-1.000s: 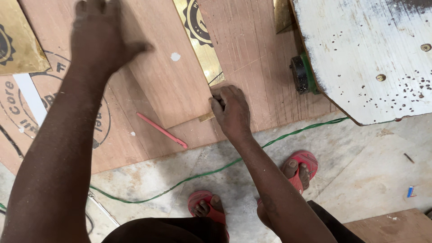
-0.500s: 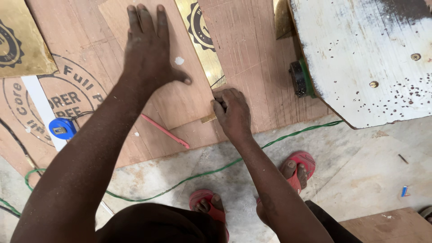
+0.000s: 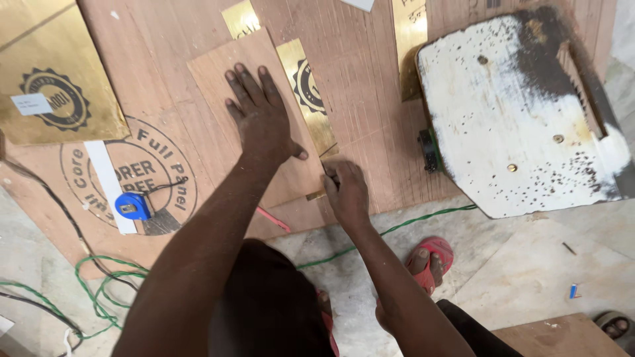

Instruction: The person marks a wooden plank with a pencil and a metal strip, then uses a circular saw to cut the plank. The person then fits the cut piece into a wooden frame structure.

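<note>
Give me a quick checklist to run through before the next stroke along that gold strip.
1. Left hand flat on the small plywood piece: ok.
2. Left fingers clear of the right hand: ok, though the thumb is close.
3. Right hand closed on a tool at the gold strip: cannot tell which tool, fingers hide it.
4. Green cable off the plywood piece: ok.
5. Foot in the red sandal near the cable: not ok.

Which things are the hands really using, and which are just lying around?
In use:
left hand, flat on the small plywood piece
right hand, closed at the gold strip

Lying about:
blue tape measure
green cable
white board
gold sheet
</note>
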